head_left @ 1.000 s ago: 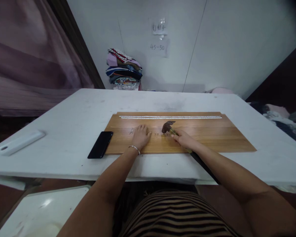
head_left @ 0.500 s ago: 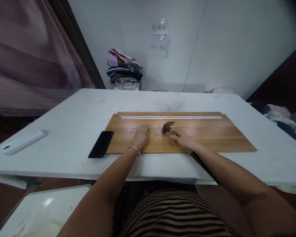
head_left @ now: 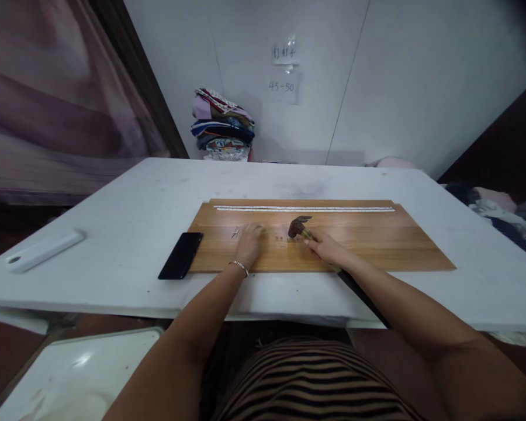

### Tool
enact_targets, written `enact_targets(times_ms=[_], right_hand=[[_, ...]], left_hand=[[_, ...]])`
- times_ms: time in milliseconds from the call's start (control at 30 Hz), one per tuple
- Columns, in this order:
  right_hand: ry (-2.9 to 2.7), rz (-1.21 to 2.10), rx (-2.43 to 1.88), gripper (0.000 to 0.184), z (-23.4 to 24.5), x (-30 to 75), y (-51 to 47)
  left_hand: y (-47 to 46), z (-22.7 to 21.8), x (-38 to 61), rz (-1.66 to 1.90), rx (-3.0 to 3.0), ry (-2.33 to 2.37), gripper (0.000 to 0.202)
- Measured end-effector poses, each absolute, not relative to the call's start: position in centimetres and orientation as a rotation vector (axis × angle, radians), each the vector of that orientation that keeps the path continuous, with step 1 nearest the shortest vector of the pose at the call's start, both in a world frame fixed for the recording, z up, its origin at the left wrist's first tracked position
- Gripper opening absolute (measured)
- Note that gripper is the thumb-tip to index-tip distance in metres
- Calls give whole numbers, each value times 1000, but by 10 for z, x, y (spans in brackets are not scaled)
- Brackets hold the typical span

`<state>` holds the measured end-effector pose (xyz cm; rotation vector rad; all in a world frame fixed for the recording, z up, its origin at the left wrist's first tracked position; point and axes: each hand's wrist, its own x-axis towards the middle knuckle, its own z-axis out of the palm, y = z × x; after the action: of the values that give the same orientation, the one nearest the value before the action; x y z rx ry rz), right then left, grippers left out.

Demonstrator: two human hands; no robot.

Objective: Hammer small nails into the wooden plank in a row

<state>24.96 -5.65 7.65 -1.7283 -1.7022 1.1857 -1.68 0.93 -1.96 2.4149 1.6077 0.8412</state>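
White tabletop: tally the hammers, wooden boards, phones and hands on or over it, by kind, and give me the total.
Hammer: 1
Wooden board: 1
Phone: 1
Hands: 2 (left hand, right hand)
Total: 5

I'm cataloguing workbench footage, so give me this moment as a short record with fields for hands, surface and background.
Left hand: fingers bent over the wooden board, beside thin nails; any grip unclear
Right hand: holding a hammer by its handle
Surface: white table under the wooden board
Board's far side: two white strips
Board's left end: dark phone
Background: stacked cloth; wall note reading 45-50
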Motion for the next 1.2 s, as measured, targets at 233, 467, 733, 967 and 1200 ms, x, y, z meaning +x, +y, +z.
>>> enact_targets(times_ms=[233,467,733,967,1200], right_hand=[[-1694,1166,-1741,7,78,249,-57],[-1694,1163,-1722,9,79,252,-55],[-1692,1190,-1705,10,72,250,-58],[-1695,1156,-1698,8,77,253,-60],[-1684,1151,-1705,10,74,252,-58]], left_hand=[[-1,1,-8,628,2446,1579,30],[-13,23,2,345,2369,1733,26],[-13,29,7,137,2373,1818,36],[-11,27,8,108,2362,1834,43],[-11,26,9,85,2362,1836,50]])
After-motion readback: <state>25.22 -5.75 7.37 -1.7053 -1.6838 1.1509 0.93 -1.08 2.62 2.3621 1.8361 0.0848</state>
